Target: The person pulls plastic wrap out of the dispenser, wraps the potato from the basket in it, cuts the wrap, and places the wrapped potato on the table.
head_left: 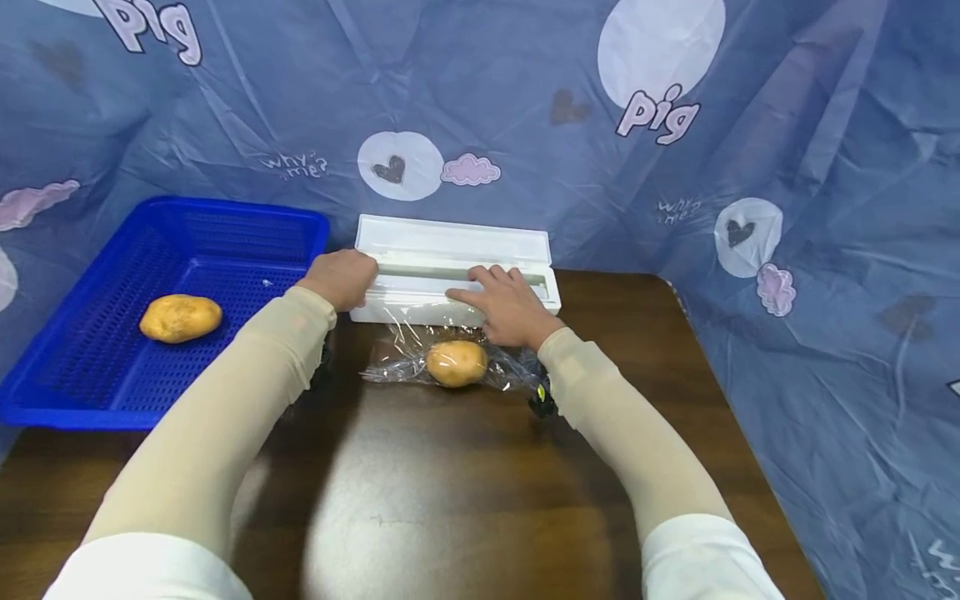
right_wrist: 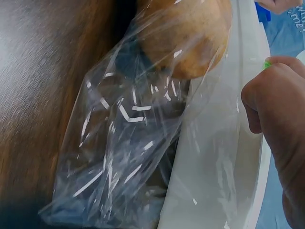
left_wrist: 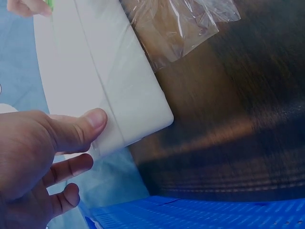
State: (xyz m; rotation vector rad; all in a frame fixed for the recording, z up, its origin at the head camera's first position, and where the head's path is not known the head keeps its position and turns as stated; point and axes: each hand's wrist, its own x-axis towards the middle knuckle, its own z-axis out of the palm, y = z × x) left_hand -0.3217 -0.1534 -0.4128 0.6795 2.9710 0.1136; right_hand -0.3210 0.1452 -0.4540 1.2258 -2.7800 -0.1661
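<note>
A long white cling film box (head_left: pixel 457 283) lies at the table's back with its lid raised. My left hand (head_left: pixel 341 277) grips its left end, the thumb (left_wrist: pixel 93 123) lying on top near the corner. My right hand (head_left: pixel 510 307) is over the right half of the box, its fingertips at a small green slider (right_wrist: pixel 267 64), mostly hidden by the fingers. Clear cling film (right_wrist: pixel 128 143) runs from the box toward me. It lies over a potato (head_left: pixel 456 363) close in front of the box, bunched and crinkled on both sides of it.
To the left stands a blue plastic basket (head_left: pixel 82 414) with another potato (head_left: pixel 180 318) in it. A blue printed cloth (head_left: pixel 517 108) hangs behind and along the right side of the brown wooden table (head_left: pixel 420 492).
</note>
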